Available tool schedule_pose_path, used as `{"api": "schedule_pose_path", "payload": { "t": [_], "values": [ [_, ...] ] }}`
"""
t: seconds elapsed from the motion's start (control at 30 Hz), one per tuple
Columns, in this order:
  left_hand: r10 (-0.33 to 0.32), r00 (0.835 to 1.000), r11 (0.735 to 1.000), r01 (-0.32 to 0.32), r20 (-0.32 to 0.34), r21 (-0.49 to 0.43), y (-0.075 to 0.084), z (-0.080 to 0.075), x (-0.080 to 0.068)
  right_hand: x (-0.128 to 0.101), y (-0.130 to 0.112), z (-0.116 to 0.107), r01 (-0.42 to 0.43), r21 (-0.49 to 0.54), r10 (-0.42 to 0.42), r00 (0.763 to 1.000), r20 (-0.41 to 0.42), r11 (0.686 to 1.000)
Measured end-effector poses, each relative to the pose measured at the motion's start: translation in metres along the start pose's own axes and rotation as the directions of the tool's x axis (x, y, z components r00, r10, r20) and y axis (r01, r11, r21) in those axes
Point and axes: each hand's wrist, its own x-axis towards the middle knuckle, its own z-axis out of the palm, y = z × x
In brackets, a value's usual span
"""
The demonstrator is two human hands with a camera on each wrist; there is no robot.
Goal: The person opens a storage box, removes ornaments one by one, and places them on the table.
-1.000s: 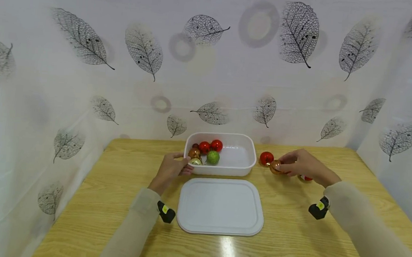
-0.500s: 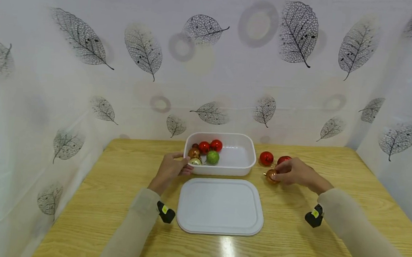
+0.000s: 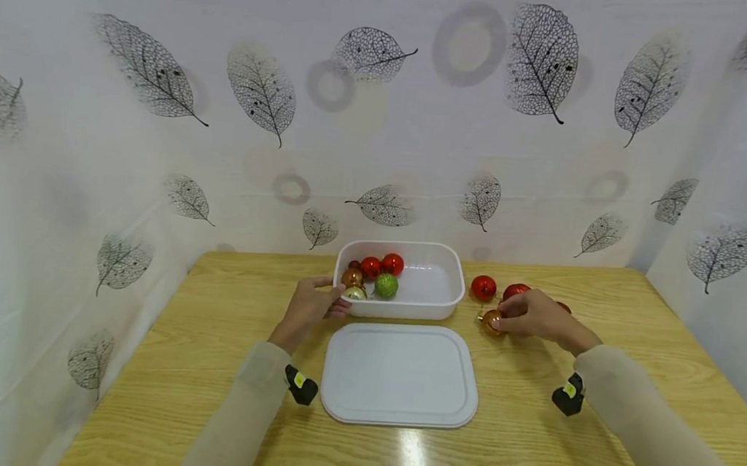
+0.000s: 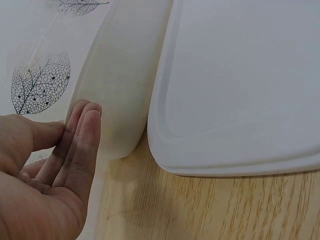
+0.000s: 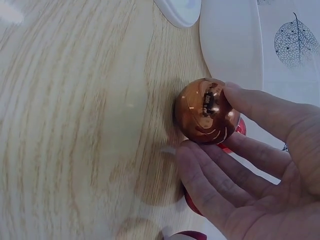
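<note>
My right hand (image 3: pixel 534 317) pinches a shiny copper-coloured Christmas bauble (image 5: pixel 202 111) between thumb and fingers, low over the table to the right of the white box. Its metal cap points left in the head view. My left hand (image 3: pixel 310 306) grips the white plastic box (image 3: pixel 410 310) at its near left corner; in the left wrist view the thumb (image 4: pixel 47 135) is at the rim and the fingers lie along the outer wall. Inside the box, mostly at the left, sit a green glitter bauble (image 3: pixel 385 286), red baubles (image 3: pixel 393 264), a copper one (image 3: pixel 352 278) and a pale gold one (image 3: pixel 355 292).
A white lid (image 3: pixel 400 374) lies flat on the wooden table (image 3: pixel 203 395) in front of the box. Right of the box are a red bauble (image 3: pixel 484 288), another red bauble (image 3: pixel 516 291) behind my right hand, and a partly hidden red one (image 3: pixel 564 306). A leaf-patterned curtain (image 3: pixel 381 131) surrounds the table.
My right hand has drawn the copper bauble slightly toward me, uncovering a red bauble behind it. In the last half second it has hardly moved. The left hand stays at the box corner.
</note>
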Motion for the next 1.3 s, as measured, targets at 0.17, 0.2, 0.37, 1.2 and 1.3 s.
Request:
{"api": "schedule_pose_path", "payload": {
  "t": [0.17, 0.2, 0.37, 1.2, 1.3],
  "values": [
    [0.003, 1.0, 1.0, -0.003, -0.001, 0.0, 0.0, 0.0, 0.0, -0.003, -0.001, -0.003, -0.004, 0.02, 0.004, 1.0, 0.014, 1.0],
    [0.002, 1.0, 1.0, -0.002, -0.003, 0.0, 0.0, 0.001, -0.001, -0.003, -0.002, -0.004, -0.001, 0.023, 0.0, 1.0, 0.015, 1.0],
    [0.004, 1.0, 1.0, -0.004, 0.013, -0.012, 0.001, -0.001, 0.0, -0.007, -0.007, -0.011, 0.026, 0.007, -0.026, 1.0, 0.015, 1.0],
    [-0.002, 1.0, 1.0, 0.002, 0.0, 0.001, 0.002, -0.002, -0.001, 0.024, -0.077, -0.03, 0.048, -0.085, -0.049, 0.999, -0.011, 0.995],
    [-0.002, 1.0, 1.0, 0.002, 0.002, -0.001, 0.002, -0.002, 0.0, 0.032, -0.087, -0.026, 0.071, -0.083, -0.071, 0.997, -0.006, 0.994]
  ]
}}
